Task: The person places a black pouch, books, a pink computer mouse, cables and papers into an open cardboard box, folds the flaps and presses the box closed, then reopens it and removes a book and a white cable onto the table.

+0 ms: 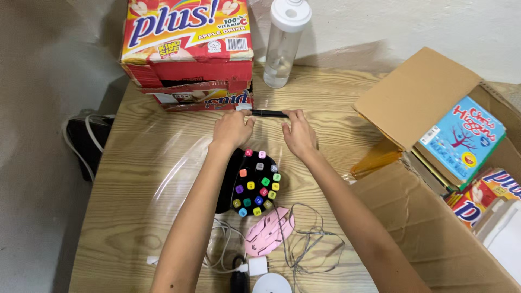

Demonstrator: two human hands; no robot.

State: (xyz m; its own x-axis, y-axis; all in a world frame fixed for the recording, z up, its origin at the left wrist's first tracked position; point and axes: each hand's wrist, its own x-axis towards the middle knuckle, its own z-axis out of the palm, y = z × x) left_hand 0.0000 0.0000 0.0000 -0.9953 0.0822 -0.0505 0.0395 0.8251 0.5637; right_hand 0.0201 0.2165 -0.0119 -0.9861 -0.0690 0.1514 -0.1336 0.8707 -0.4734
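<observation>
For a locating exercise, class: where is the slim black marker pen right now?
In the head view, the slim black marker pen is held level between the left hand and right hand, above the wooden table, just beyond the black marker case.

Wooden table (pixel 146 163) — marker case (pixel 252 182), bottle (pixel 283 46), cartons (pixel 187 54).

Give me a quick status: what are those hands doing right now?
Left hand and right hand grip a black marker between them. Marker case sits just below. Nothing blocking.
</observation>
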